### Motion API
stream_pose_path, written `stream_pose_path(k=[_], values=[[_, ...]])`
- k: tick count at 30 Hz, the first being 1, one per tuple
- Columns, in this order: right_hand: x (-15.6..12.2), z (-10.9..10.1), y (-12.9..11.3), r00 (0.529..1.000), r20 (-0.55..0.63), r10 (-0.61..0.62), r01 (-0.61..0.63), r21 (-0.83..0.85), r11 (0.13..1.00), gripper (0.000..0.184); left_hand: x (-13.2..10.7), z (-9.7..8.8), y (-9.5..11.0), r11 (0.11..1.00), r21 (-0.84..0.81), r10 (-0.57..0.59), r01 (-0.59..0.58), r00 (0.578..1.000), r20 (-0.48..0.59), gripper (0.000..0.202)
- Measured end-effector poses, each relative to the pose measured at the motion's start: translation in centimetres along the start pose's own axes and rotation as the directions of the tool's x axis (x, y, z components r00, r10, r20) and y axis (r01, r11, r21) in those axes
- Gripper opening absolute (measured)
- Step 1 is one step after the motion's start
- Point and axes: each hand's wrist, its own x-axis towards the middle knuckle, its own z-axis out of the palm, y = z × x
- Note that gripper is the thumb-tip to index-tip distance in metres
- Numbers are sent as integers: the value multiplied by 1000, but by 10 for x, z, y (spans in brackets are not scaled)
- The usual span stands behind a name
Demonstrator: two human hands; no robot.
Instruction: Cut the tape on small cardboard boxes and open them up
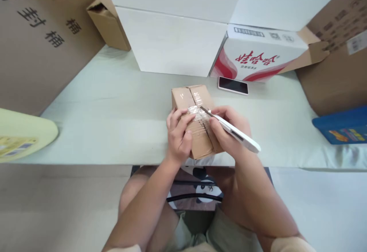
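A small brown cardboard box (200,133) sits close to the table's front edge, with clear tape (196,110) across its top and a seam running along it. My left hand (180,133) rests on the box's left side, fingers bent over the top by the tape. In my right hand (229,126) is a white utility knife (237,134), its dark blade out and its tip at the tape near the seam. The fingers of that hand are closed round the knife's front part, and its rear end sticks out to the right.
Behind the box stand a large white box (172,41) and a red-and-white printed carton (258,55). A phone (233,85) lies before the carton. Big cardboard boxes (43,53) flank the table (114,110). A yellow-green container (25,135) and a blue package (344,126) stand at the sides.
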Motion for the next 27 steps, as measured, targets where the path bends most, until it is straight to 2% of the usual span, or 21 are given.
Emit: stream_pose_path(k=[5, 11, 21, 24, 27], values=[[-9, 6, 6, 996, -81, -28, 28, -3, 1000, 15, 2, -6, 0, 998, 64, -8, 5, 999, 49, 45], [-8, 8, 2, 998, -34, -52, 48, -124, 991, 18, 1, -6, 0, 999, 34, -30, 28, 998, 56, 45], [-10, 10, -1, 996, 5, -93, 91, -241, 966, 10, 2, -6, 1, 1000, -16, -9, 10, 999, 46, 38], [-16, 7, 3, 989, 11, -145, 145, -153, 977, 13, 1, -7, 0, 999, -47, -8, 10, 999, 41, 34], [-22, 5, 9, 982, -148, -120, 136, 99, 986, 14, -3, -8, 3, 999, -47, 0, 1, 1000, 11, 35]])
